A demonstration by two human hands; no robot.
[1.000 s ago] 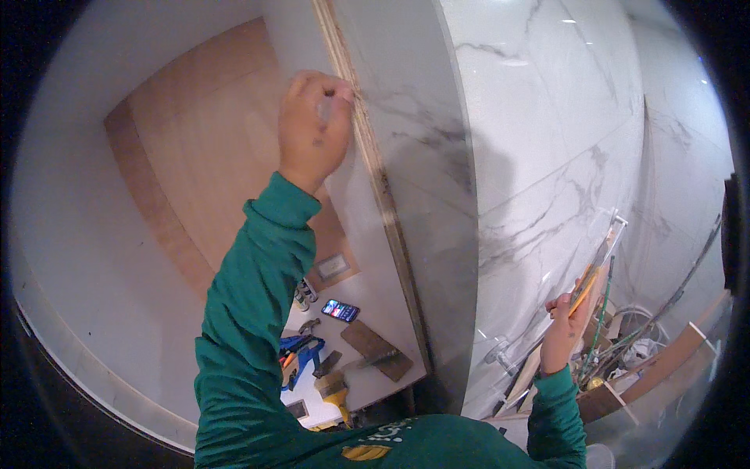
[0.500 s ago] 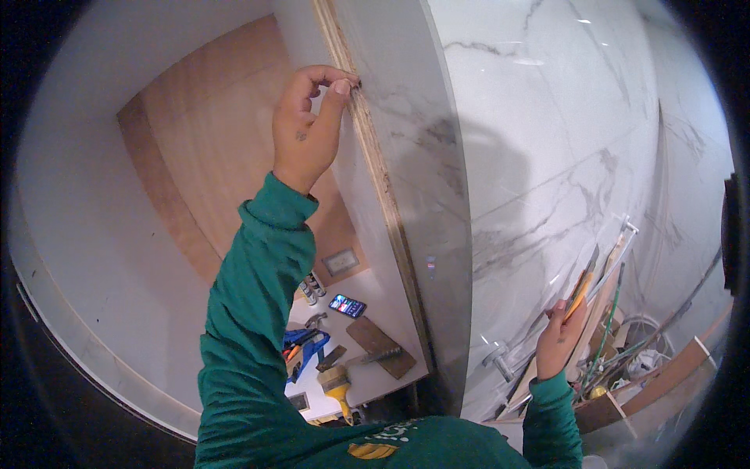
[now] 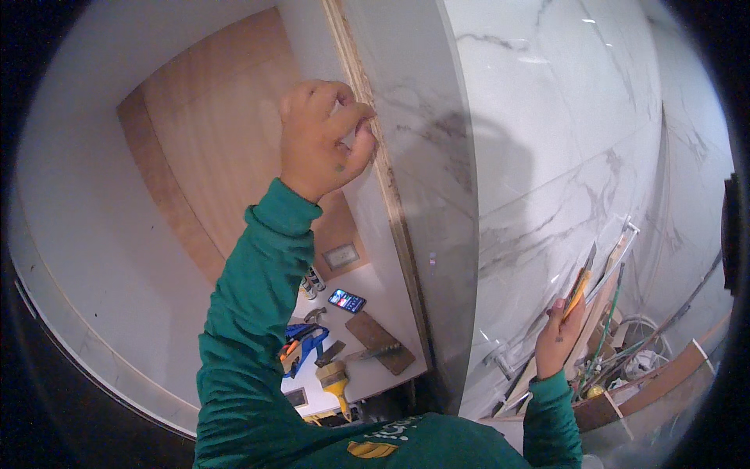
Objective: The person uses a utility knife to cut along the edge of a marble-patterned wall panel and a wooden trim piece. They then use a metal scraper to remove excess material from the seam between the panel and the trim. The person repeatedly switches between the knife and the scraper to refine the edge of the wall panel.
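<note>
My left hand (image 3: 328, 139) is raised at the raw edge of an upright plywood panel (image 3: 397, 215). Its fingers are curled, with thumb and forefinger pinched together against that edge; whatever lies between the fingertips is too small to make out. A grey marbled sheet (image 3: 426, 180) covers the panel's right face. Low on the right, my right hand (image 3: 559, 336) is closed around the yellow-orange handle of a utility knife (image 3: 579, 291), its blade pointing up, in front of a white marbled wall (image 3: 547, 156).
A white shelf below holds a phone (image 3: 347, 301), a flat brown board (image 3: 383, 344), a yellow-handled brush (image 3: 334, 383), a hammer (image 3: 315, 314) and a blue tool (image 3: 305, 348). Beyond my right hand, a bucket (image 3: 644, 336), wood strips and a green rod (image 3: 603, 332) are crowded together.
My left hand has moved slightly down along the panel edge, and its fingers have curled in more. My right hand with the utility knife has barely moved.
</note>
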